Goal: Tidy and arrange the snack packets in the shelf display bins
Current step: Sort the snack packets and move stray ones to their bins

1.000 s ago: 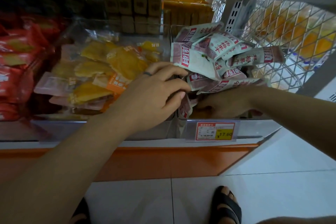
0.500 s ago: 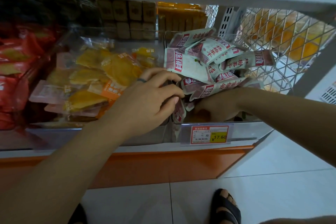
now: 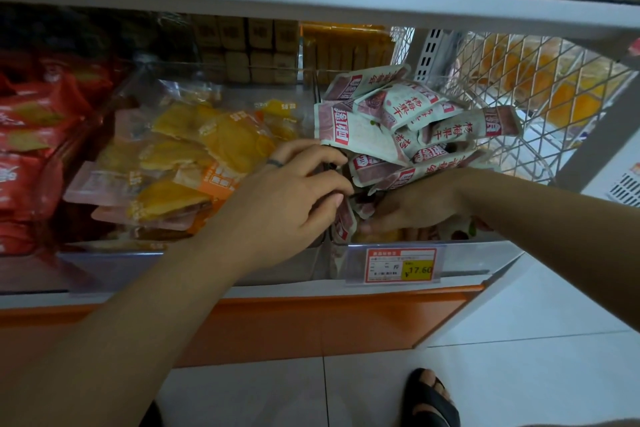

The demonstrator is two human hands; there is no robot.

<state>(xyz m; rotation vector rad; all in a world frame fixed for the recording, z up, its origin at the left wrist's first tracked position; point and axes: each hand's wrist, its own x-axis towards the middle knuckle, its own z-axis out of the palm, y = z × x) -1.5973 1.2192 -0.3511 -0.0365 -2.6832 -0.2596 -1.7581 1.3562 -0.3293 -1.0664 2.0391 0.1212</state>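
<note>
From the head camera, the bayberry fruit packets [image 3: 391, 114] lay in a loose heap in the right-hand clear bin [image 3: 485, 256]. Several were tipped on end, and one stray packet [image 3: 342, 229] was wedged upright by the divider at the front, just left of the price tag [image 3: 401, 265]. The left hand [image 3: 287, 204] reached across the neighbouring bin of dried mango packets [image 3: 194, 149], its fingers [image 3: 325, 180] bent against the heap's left edge; whether they pinched a packet could not be told. The right hand [image 3: 415, 208] lay low at the bin's front beneath the overhanging packets, its fingers mostly hidden, so its grip could not be told either. The step looked like gathering the heap between both hands. Doing it well would probably call for squaring the packets to one facing, lifting the wedged one free rather than crushing it, and keeping the pile from spilling into the mango bin or against the wire mesh basket [image 3: 519, 87].
</note>
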